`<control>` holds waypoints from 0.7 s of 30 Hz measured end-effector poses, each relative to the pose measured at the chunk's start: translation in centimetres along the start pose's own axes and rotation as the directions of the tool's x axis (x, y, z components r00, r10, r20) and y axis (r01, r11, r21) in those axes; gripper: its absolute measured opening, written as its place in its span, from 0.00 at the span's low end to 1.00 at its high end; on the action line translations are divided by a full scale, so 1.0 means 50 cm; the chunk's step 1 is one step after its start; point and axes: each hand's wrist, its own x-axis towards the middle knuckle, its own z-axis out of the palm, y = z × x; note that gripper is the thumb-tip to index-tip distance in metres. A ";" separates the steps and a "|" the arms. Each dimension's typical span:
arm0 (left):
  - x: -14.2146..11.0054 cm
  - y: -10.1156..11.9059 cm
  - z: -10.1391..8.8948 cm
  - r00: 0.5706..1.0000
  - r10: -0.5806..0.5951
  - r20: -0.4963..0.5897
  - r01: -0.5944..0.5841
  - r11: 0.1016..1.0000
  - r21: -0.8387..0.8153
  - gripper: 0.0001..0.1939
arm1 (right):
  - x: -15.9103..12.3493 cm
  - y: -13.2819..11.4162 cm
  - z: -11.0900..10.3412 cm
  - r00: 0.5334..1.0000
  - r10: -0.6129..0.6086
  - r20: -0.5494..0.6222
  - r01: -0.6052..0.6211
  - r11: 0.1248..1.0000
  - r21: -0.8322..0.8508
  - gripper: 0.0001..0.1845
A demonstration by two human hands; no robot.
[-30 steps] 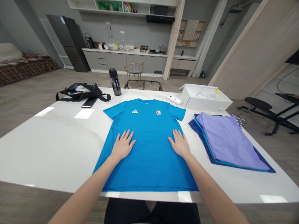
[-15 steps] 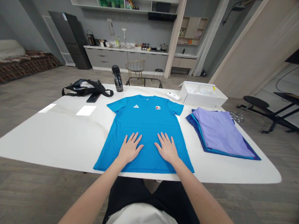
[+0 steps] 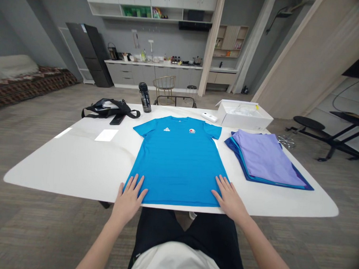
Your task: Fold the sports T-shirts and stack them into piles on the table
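A blue T-shirt (image 3: 180,162) lies spread face up on the white table (image 3: 77,165), collar away from me and hem along the near edge. It bears a white logo on the left of the chest and a small round badge on the right. My left hand (image 3: 128,197) rests flat with fingers apart on the shirt's lower left corner. On the lower right corner lies my right hand (image 3: 230,198), its fingers also stretched out. Neither hand grips the cloth.
Folded clothes (image 3: 267,158), purple on top of blue, are stacked at the right. Behind them stands an open white box (image 3: 244,115), with a white remote-like object (image 3: 209,117) beside it. A black bottle (image 3: 144,98), a black bag (image 3: 109,107) and a phone (image 3: 117,119) are at the back left.
Both hands have moved apart and toward me, from the middle of the shirt to its two lower corners. The shirt stays flat; the camera view has shifted slightly.
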 end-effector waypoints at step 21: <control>0.041 0.190 -0.022 0.936 0.349 0.042 -0.335 0.923 -0.191 0.31 | -0.002 -0.133 0.004 0.990 -0.138 -0.039 0.139 0.989 0.041 0.33</control>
